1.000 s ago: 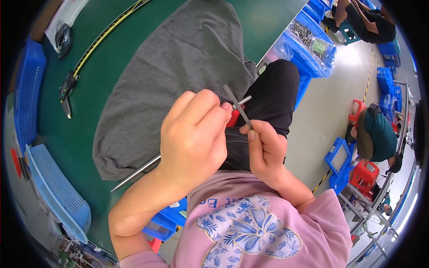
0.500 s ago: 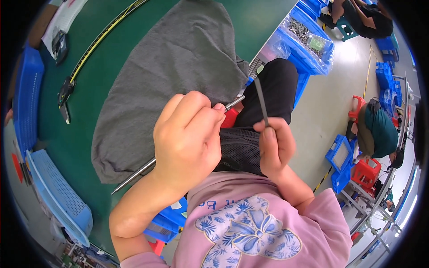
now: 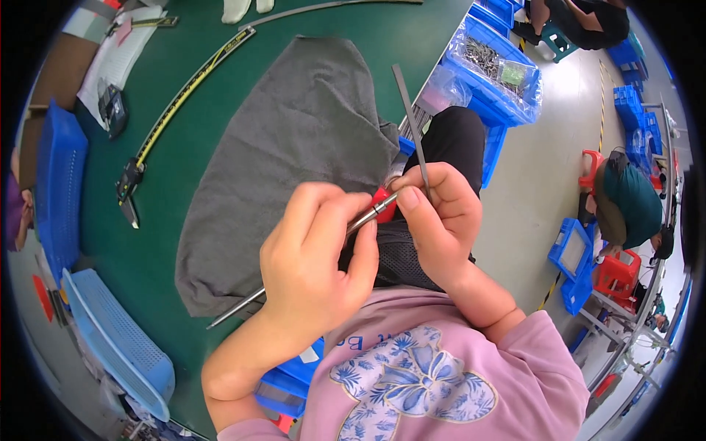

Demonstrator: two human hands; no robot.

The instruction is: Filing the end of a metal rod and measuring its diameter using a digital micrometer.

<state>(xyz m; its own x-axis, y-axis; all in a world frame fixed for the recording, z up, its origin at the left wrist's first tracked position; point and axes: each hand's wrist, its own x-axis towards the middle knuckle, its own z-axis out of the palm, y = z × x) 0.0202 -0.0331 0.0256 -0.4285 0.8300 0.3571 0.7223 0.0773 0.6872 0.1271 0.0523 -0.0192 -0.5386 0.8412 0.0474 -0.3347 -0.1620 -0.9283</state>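
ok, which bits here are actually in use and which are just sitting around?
In use:
left hand gripping thin metal rod
right hand holding flat metal strip
small red part between them

Lying about:
grey cloth
yellow caliper
blue baskets
blue bin of metal parts

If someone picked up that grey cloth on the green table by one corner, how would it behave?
The grey cloth would probably hang limp: it lies flat on the green table with soft folds, and its edge droops over the table's rim. It looks thin, so likely light. Pushed, it would likely bunch up rather than slide as one piece.
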